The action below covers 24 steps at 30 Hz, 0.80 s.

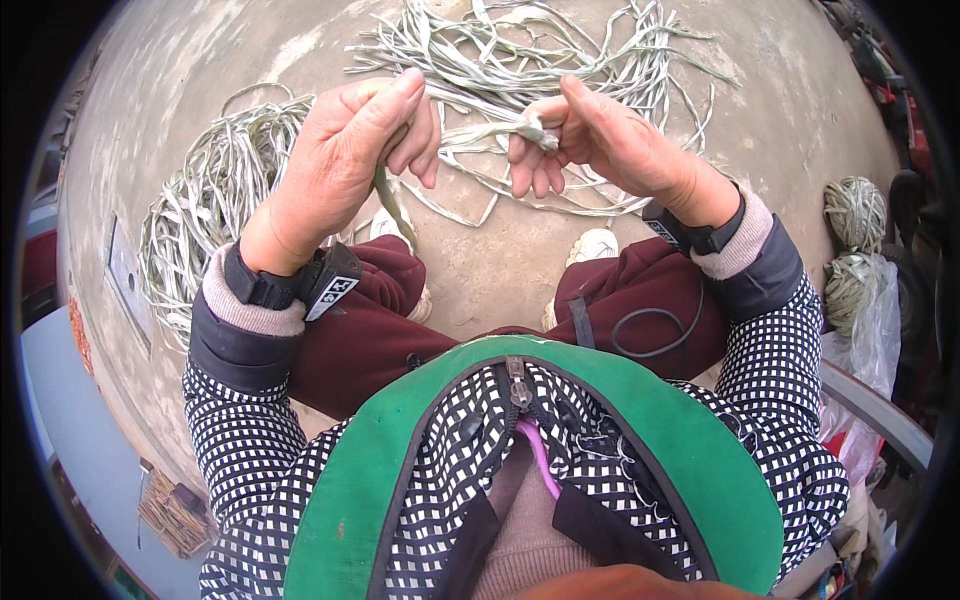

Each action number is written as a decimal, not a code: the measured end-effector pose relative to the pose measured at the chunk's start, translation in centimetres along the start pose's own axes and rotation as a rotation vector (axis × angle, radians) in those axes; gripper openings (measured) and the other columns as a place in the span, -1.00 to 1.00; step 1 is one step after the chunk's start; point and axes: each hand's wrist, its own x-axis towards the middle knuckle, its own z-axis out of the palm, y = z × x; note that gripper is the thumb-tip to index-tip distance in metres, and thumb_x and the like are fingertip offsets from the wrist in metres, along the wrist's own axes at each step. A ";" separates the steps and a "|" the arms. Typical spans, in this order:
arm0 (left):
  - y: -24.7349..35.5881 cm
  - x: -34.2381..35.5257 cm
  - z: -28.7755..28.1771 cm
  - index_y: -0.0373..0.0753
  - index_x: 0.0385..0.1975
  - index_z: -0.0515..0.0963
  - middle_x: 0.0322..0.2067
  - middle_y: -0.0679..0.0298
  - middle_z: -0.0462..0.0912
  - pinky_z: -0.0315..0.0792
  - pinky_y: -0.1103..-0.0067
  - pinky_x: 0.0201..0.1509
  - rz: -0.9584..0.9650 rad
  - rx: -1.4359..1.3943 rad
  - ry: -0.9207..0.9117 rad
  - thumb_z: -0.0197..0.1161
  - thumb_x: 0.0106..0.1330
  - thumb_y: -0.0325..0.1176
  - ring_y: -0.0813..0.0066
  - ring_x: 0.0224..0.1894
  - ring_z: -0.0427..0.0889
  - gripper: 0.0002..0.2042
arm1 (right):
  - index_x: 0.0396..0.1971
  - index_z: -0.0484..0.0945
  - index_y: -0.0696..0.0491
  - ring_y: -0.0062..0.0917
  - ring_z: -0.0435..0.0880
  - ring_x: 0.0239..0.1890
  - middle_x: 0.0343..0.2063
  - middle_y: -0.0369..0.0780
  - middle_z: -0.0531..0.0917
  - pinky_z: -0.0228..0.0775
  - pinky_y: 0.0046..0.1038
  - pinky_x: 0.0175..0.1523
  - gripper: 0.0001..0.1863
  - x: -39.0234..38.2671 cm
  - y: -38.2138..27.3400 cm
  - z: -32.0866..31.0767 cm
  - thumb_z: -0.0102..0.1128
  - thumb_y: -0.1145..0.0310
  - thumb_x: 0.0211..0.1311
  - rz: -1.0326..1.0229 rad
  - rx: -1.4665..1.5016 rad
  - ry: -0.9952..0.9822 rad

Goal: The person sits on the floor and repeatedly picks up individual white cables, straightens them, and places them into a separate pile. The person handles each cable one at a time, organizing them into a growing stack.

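My left hand [365, 135] is raised with its fingers curled and its thumb pressed over them. A dull green flat strip [392, 208] hangs from it toward my knee. Level with it, my right hand [610, 145] has its fingers curled around the twisted end of a pale grey-green strip [495, 130], the thumb lifted above. That strip runs back toward the gap between my hands. Behind them, a loose heap of similar pale strips [530, 55] lies spread on the floor. A second heap [220, 190] sits beside my left forearm.
Coiled bundles of pale strips [856, 215] and a clear plastic bag [872, 335] stand at the right, next to a curved metal bar [880, 415]. A pale blue board [85, 420] is at the left, with a bunch of short brown sticks [172, 515] near it. My shoes rest on the concrete floor [475, 270].
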 end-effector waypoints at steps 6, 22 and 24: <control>-0.1 0.0 0.1 -0.29 -0.68 0.40 -0.70 0.36 0.39 0.35 0.66 -0.39 -0.052 0.130 -0.108 -0.16 0.47 -0.22 0.61 -0.56 0.41 -0.56 | -0.26 0.53 0.19 -0.60 0.57 -0.44 -0.45 -0.19 0.64 0.40 -0.61 -0.31 -0.34 0.3 0.1 -0.4 -0.33 -0.15 0.37 0.017 -0.142 0.002; -1.5 0.6 0.3 -0.23 -0.12 0.45 -0.47 0.30 0.57 0.27 0.67 -0.53 -0.011 0.648 0.057 0.26 0.16 -0.45 0.67 -0.65 0.37 -0.72 | -0.41 0.57 0.17 -0.55 0.44 -0.68 -0.73 -0.14 0.50 0.31 -0.46 -0.50 -0.77 0.3 0.5 0.0 0.06 0.31 0.09 -0.157 -0.643 0.206; -1.6 0.6 0.4 -0.25 -0.09 0.46 -0.53 0.23 0.52 0.29 0.58 -0.53 -0.124 0.610 -0.101 0.22 0.22 -0.33 0.57 -0.68 0.37 -0.71 | -0.43 0.56 0.16 -0.43 0.43 -0.70 -0.73 -0.09 0.46 0.30 -0.43 -0.51 -0.78 0.0 0.4 -0.1 0.06 0.31 0.10 -0.177 -0.689 0.178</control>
